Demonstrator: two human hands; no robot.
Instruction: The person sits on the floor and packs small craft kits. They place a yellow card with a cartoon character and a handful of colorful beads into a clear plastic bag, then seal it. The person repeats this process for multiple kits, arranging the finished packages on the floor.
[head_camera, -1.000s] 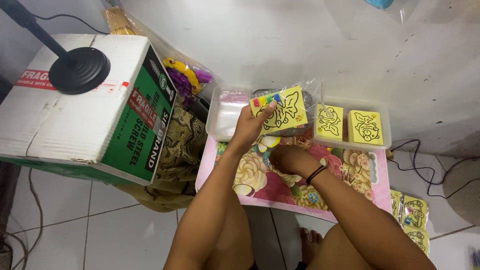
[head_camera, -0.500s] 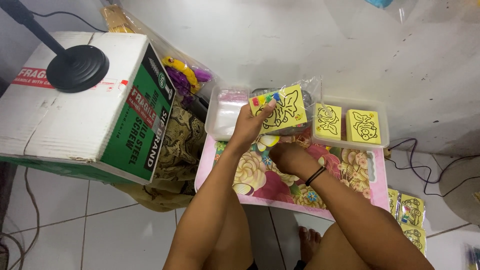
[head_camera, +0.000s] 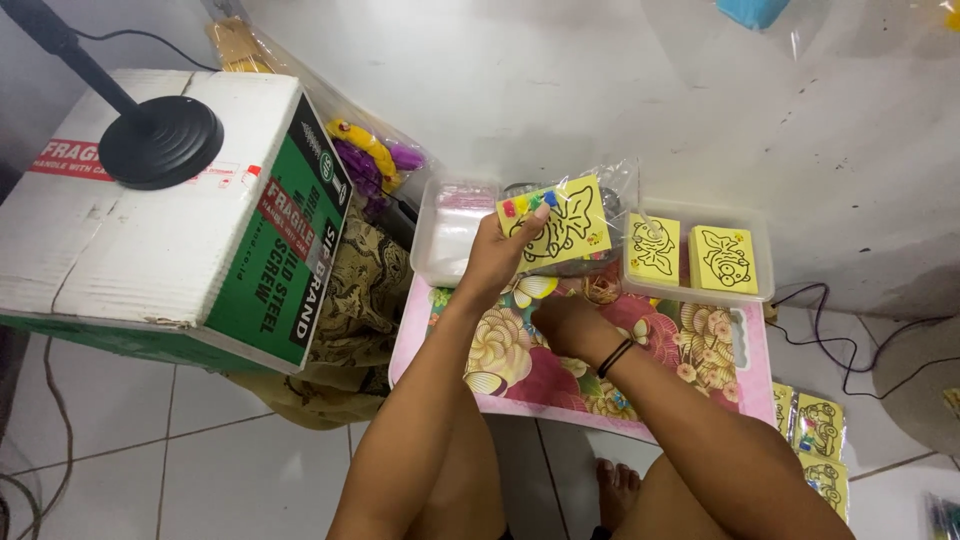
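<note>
My left hand (head_camera: 497, 258) holds up a clear plastic packet (head_camera: 560, 222) with a yellow card bearing a black line drawing and small coloured dots at its corner. My right hand (head_camera: 560, 322) rests lower, on the flowered pink tray table (head_camera: 735, 345), fingers curled; whether it holds anything is hidden. A black band sits on that wrist. Behind the packet, a clear container (head_camera: 698, 258) holds two stacks of similar yellow cards.
A big cardboard box (head_camera: 190, 240) with a black round stand base (head_camera: 160, 142) on top is at my left. A white plastic container (head_camera: 448, 235), patterned cloth (head_camera: 355, 300), coloured toys in a bag (head_camera: 375, 155), more yellow card packets (head_camera: 815, 440) on the floor at right, cables.
My left hand and the packet stay nearly where they were. My right hand has shifted slightly lower on the tray table.
</note>
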